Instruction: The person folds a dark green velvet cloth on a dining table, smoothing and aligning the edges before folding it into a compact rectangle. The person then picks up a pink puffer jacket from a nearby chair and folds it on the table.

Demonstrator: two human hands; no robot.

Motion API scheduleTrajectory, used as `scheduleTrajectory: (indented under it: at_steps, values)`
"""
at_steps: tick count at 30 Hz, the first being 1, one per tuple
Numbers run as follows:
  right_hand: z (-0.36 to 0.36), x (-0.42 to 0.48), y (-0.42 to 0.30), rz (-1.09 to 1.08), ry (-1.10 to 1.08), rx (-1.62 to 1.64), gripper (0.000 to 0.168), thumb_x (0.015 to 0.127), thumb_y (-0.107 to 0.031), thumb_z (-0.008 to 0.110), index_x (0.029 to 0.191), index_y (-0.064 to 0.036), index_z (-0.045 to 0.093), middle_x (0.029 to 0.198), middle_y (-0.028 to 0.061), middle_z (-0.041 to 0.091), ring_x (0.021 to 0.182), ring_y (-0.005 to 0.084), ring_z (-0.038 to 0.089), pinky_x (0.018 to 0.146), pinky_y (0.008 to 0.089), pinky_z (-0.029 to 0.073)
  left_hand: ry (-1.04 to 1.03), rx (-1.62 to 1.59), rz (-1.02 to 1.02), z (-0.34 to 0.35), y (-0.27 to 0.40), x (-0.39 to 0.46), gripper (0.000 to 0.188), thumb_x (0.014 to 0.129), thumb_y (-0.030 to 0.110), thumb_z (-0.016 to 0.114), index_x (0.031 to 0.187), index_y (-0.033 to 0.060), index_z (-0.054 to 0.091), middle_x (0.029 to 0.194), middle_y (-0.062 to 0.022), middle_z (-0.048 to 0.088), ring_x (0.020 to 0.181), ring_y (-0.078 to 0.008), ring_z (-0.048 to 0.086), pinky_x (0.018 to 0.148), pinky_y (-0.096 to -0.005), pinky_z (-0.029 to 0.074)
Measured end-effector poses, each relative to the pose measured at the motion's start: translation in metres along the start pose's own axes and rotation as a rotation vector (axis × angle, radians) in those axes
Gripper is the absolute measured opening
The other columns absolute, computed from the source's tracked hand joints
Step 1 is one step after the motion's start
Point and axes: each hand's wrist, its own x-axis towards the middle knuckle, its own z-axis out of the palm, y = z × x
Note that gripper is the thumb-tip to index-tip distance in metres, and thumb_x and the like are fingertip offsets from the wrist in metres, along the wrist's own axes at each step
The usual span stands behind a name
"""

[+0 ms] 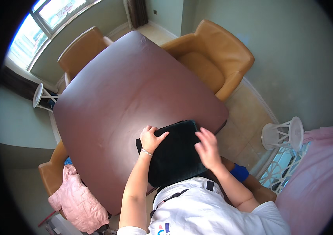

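Note:
A folded dark green, velvety cloth (175, 155) lies at the near edge of the brown table (119, 97), close to my body. My left hand (151, 139) rests on the cloth's upper left part, thumb and fingers spread over its edge. At the cloth's right edge is my right hand (207, 147), slightly blurred, with its fingers apart; whether it touches the cloth is hard to tell. A bracelet circles my left wrist.
Tan armchairs stand at the table's far right (213, 55), far left (81, 50) and near left (53, 164). A pink quilted jacket (79, 199) hangs over the near left one. White stools stand at right (282, 135) and left (41, 95). Pink fabric (316, 182) hangs at right.

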Motion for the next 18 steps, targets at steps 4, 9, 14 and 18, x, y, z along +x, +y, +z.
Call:
scheduleTrajectory:
  at_steps: [4,9,14,18]
  values:
    - [0.05,0.0,-0.014,-0.127,-0.327,-0.401,0.063,0.089,-0.039,0.059,0.145,-0.018,0.039,0.156,0.0196,0.019,0.144,0.0381,0.017,0.112,0.0596,0.017,0.227,0.142,0.184,-0.016,0.025,-0.017,0.039,0.076,0.036,0.074,0.1,0.0056,0.067,0.114,-0.0148,0.058,0.108,-0.0329,0.054,0.094,-0.0462,0.042]
    - [0.067,-0.002,0.019,-0.125,-0.302,-0.419,0.064,0.091,-0.045,0.055,0.147,-0.022,0.036,0.156,0.0177,0.02,0.143,0.0368,0.02,0.111,0.0599,0.021,-0.056,0.12,0.124,-0.04,0.04,-0.082,0.063,0.083,0.045,0.064,0.136,0.0132,0.051,0.151,-0.0214,0.03,0.14,-0.04,0.027,0.109,-0.0598,0.021]
    - [0.082,-0.007,0.023,-0.157,-0.246,-0.398,0.065,0.09,-0.046,0.055,0.148,-0.023,0.035,0.157,0.0167,0.019,0.143,0.0362,0.02,0.111,0.0591,0.021,-0.035,0.026,0.059,0.003,-0.007,-0.104,0.076,0.083,0.052,0.06,0.147,0.0188,0.037,0.157,-0.0195,0.018,0.144,-0.0403,0.017,0.111,-0.0598,0.019]
    - [0.093,-0.006,0.036,-0.201,-0.159,-0.325,0.065,0.088,-0.045,0.057,0.147,-0.025,0.037,0.156,0.0162,0.022,0.142,0.036,0.022,0.11,0.058,0.02,-0.002,0.043,0.064,0.016,-0.013,-0.102,0.077,0.083,0.051,0.058,0.148,0.0166,0.034,0.158,-0.0194,0.014,0.145,-0.0397,0.014,0.113,-0.0573,0.014]
